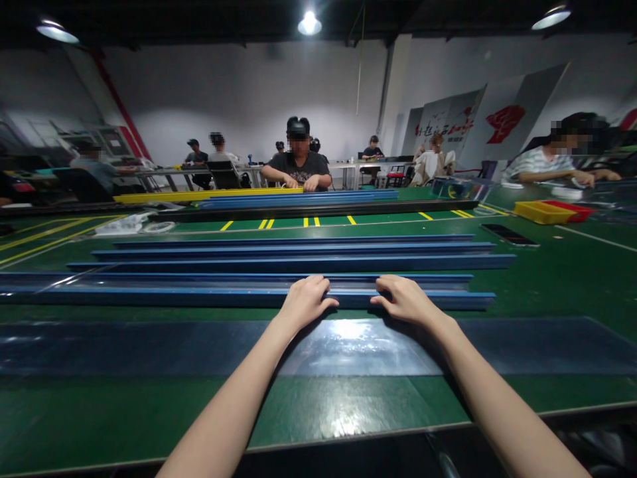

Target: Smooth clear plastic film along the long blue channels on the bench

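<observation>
My left hand (307, 299) is curled over a long blue rail (209, 297), fingers across its top and thumb on the near side. A short way to the right, my right hand (402, 299) grips the same rail in the same manner, thumb turned toward the left one. Just behind runs another blue edge (442, 279); I cannot tell whether it is a separate rail. My fingertips are hidden on the far side. Nearer to me, a flat clear plastic strip (149, 348) lies across the table, under my forearms.
Several more blue rails (298, 263) lie parallel behind. A phone (508, 234) and a yellow tray (542, 212) are at the right. Dark rails (318, 211) and a long yellow bar (209, 195) lie farther back, where a co-worker (298, 162) sits opposite. The green table (338, 411) ends close to me.
</observation>
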The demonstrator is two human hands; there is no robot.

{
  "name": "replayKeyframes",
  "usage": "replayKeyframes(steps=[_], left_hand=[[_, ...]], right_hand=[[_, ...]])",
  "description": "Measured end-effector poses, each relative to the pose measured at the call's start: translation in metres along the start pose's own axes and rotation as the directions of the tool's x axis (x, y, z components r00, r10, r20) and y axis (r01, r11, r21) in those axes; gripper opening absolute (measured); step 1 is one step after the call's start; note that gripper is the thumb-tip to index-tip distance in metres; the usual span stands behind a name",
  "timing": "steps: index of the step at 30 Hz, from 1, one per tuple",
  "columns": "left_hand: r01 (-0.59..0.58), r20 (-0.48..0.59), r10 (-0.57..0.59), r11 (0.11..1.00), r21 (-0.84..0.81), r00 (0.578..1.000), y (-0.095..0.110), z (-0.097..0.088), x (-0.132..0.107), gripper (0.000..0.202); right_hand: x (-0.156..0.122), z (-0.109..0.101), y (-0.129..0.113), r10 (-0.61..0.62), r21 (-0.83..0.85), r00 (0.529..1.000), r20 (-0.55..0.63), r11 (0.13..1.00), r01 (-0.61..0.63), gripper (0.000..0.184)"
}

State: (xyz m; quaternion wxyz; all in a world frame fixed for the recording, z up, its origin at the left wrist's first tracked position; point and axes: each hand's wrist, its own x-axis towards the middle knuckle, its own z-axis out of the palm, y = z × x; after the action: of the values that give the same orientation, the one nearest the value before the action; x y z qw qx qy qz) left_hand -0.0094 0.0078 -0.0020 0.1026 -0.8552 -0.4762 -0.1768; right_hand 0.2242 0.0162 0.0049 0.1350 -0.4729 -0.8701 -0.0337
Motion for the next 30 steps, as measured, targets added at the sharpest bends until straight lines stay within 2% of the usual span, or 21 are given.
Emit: replayKeyframes(steps=[9, 14, 20, 30], left_hand=[[-0.011, 0.018, 0.011, 0.999, 0.038, 1.0, -0.004, 0.003, -0.003, 0.032], [-0.007, 0.008, 0.007, 0.999, 0.052, 1.0, -0.005, 0.002, -0.003, 0.034], [-0.002, 0.048, -0.002, 0.996, 0.091, 0.999, -0.006, 0.002, -0.003, 0.034], [-0.002, 0.061, -0.003, 0.997, 0.077, 0.998, -0.006, 0.005, -0.003, 0.034]], right_hand=[[-0.002, -0.009, 0.003, 0.017, 0.014, 0.999, 0.038, 1.0, -0.017, 0.02], [-0.011, -0.015, 0.019, 0.088, -0.005, 0.995, 0.055, 0.996, -0.088, 0.022], [-0.023, -0.015, 0.038, 0.204, -0.001, 0.978, 0.033, 0.979, -0.204, 0.025], [-0.016, -0.012, 0.03, 0.163, -0.018, 0.984, 0.066, 0.987, -0.163, 0.041]])
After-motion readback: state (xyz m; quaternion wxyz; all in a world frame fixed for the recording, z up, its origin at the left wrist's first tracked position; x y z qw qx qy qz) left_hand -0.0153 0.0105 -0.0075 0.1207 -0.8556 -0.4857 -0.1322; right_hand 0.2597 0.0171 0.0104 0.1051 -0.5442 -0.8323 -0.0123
